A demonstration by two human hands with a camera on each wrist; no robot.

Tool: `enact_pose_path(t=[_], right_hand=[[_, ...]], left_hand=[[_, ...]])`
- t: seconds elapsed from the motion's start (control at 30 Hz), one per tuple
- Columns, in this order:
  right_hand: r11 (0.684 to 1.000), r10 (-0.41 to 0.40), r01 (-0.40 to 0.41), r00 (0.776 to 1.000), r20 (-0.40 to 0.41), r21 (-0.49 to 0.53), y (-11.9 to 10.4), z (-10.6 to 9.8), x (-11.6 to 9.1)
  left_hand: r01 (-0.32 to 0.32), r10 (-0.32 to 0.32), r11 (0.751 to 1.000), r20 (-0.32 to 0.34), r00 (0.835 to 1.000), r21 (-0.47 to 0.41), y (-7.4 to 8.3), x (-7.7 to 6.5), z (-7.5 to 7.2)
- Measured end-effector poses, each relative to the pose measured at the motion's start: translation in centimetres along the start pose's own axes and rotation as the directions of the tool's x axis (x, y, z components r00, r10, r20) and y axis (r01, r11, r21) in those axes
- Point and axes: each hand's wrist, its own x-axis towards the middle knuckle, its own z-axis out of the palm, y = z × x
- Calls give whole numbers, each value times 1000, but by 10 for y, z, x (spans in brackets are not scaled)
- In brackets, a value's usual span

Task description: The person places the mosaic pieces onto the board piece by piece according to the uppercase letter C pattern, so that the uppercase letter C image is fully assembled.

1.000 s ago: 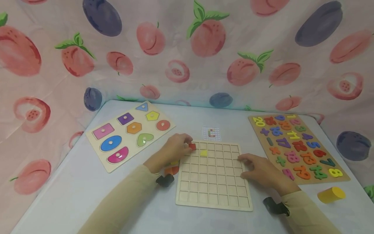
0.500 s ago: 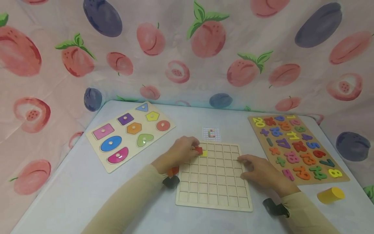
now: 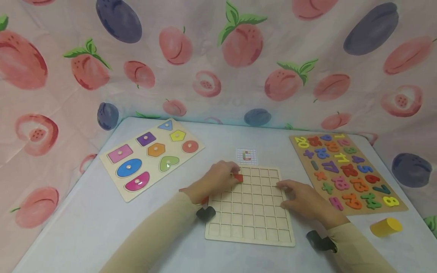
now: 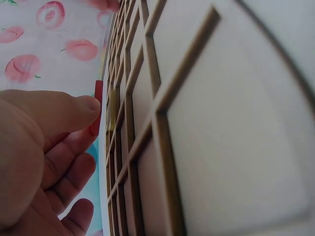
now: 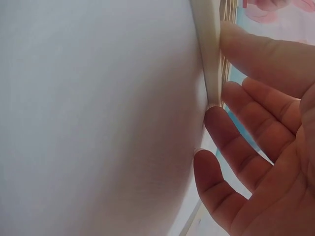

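The left hand (image 3: 218, 177) pinches the red tile (image 4: 97, 105) between thumb and fingertip, just off the board (image 3: 249, 210); the yellow tile (image 4: 111, 110) sits in the grid close behind it; the right hand (image 3: 304, 199) grips nothing, its fingers parted and loosely bent, thumb touching the board's side edge; loose tiles (image 3: 205, 200) lie by the left wrist, partly hidden. The work looks barely begun: one tile seated that I can see, the red one not yet down, most visible cells bare; cells under the left fingers cannot be checked. Bare grid gives open room between the hands; the far edge runs close by the left fingertips, with the card (image 3: 247, 156) just past it; the shape board (image 3: 129, 196) lies left of those fingers, well apart.
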Motion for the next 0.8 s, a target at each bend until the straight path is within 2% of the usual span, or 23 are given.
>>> enact_pose_path(t=[0.8], right_hand=[[1000, -16, 17, 1000, -8, 3, -1, 0, -1]], left_hand=[[-34, 33, 999, 29, 999, 20, 13, 14, 12]])
